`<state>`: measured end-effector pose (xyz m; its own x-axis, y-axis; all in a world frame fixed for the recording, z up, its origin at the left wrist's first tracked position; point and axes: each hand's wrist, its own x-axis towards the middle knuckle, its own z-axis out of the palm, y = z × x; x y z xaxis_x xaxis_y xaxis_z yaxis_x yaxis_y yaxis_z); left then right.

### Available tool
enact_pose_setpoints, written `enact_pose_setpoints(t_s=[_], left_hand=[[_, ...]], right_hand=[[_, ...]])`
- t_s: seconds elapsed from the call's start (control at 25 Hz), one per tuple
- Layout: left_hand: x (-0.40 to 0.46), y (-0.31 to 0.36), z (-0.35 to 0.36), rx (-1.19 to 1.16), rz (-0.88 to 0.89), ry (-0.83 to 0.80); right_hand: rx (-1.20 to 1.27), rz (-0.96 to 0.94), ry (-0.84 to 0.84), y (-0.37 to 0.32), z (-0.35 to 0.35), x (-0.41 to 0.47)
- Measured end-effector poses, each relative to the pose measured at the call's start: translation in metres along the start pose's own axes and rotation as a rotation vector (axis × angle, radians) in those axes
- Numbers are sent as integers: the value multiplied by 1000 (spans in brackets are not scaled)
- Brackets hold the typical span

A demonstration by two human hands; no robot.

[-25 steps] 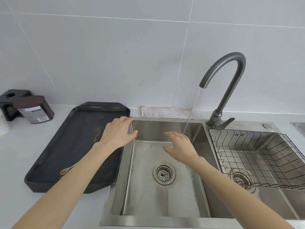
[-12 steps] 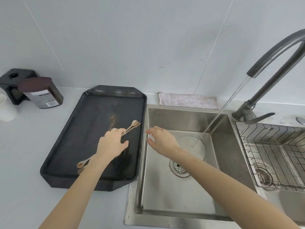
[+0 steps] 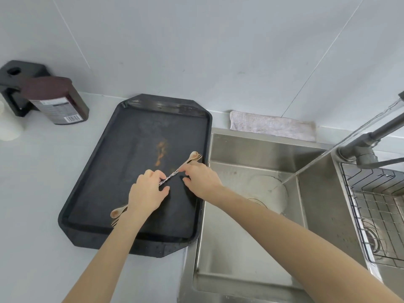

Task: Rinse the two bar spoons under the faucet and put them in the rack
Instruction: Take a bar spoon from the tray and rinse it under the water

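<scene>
Two rose-gold bar spoons [image 3: 171, 177] with twisted shafts lie side by side, slanting across the black tray [image 3: 122, 162]. One spoon bowl and one fork end show at the upper right, the other pair at the lower left. My left hand [image 3: 146, 194] curls its fingers and thumb round the shafts near the middle. My right hand [image 3: 202, 179] pinches the same shafts closer to the upper right ends. The faucet [image 3: 371, 133] at the right edge runs water into the left sink basin [image 3: 264, 138]. A wire rack [image 3: 376, 206] sits in the right basin.
A folded pink cloth [image 3: 271, 125] lies behind the sink. At the back left of the white counter stand a dark bottle [image 3: 54, 99], a black holder [image 3: 17, 84] and a white cup [image 3: 8, 125]. A brown smear marks the tray.
The view swung left onto the tray. My left hand closed round the spoon shafts. My right hand came out of the sink basin and took hold of the spoons near their upper ends.
</scene>
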<state>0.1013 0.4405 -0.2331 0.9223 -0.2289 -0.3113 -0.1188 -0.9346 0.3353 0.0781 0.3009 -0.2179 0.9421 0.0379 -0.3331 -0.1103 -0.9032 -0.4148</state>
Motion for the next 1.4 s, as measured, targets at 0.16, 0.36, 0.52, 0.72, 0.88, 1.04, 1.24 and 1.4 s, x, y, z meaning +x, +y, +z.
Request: enact_pose_setpoints(t_s=[0.16,0.36,0.52,0.72,0.88,1.04,1.24,1.4], left_hand=[[6,-3,5,-36,7,44],[8,-6,7,-55,7,92],[7,-5,6,-73,11,116],[3,7,-3,-126,53,163],[-6,30,-13,-202,124,204],[-19,58,-17,-254,205,205],[-39,99,-11,-394,253,122],[-57,137,-2,-486,299,51]], right_hand=[[-2,-9,-15,-4,12,13],[41,-14,17,-5,20,22],[148,-3,96,-8,21,19],[594,102,239,-11,14,9],[978,215,329,-9,1,-4],[1126,285,349,9,-13,-25],[1233,287,371,45,-31,-62],[1307,284,445,75,-44,-94]])
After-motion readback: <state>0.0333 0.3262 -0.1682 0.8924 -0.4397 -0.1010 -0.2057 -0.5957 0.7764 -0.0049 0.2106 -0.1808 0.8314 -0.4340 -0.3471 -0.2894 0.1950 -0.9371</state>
